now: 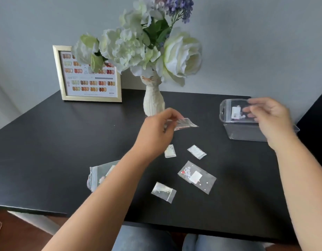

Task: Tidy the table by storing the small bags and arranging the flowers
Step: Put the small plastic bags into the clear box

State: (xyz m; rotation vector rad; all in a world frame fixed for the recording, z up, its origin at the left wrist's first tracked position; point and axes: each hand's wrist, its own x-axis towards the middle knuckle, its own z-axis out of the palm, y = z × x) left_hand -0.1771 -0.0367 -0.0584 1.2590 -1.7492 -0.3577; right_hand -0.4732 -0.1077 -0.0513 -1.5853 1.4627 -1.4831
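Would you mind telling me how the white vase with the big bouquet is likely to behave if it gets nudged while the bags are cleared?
The vase looks narrow and tall, while the flowers spread far wider than its base, so it probably tips easily. It appears ceramic, hence likely fragile if it falls. The left hand works just in front of it, so care seems wise.

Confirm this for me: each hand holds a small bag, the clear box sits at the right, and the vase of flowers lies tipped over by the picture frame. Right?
Not quite. The head view shows the vase standing upright beside the picture frame. The rest holds: left hand and right hand each hold a small bag, and the clear box sits at the right.
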